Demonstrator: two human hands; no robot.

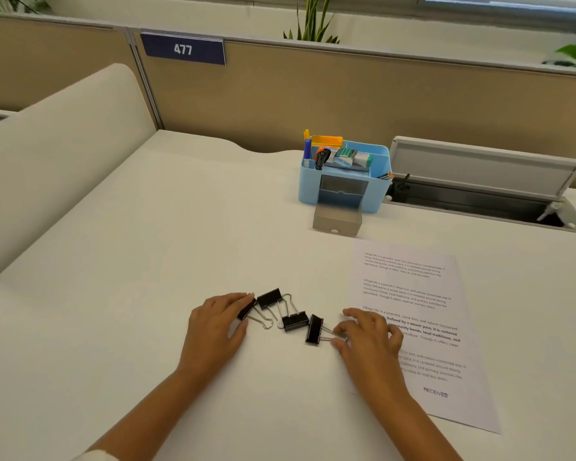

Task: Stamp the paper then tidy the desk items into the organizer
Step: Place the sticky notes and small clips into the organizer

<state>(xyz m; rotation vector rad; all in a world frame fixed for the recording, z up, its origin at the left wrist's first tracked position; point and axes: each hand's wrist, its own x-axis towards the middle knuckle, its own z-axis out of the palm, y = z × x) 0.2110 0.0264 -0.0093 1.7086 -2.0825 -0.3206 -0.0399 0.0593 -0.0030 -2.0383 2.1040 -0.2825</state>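
Note:
Several black binder clips lie in a loose row on the white desk in front of me. My left hand rests at the row's left end, its fingertips against the leftmost clip. My right hand is at the right end, thumb and fingers pinching the wire handle of the rightmost clip. The printed paper lies to the right, partly under my right hand, with a "RECEIVED" stamp mark near its bottom. The blue organizer stands farther back with its grey drawer pulled out.
Pens, markers and erasers fill the organizer's upper compartments. An open cable hatch with a raised lid lies in the desk right of the organizer. A beige partition runs along the back, and a white curved divider bounds the left.

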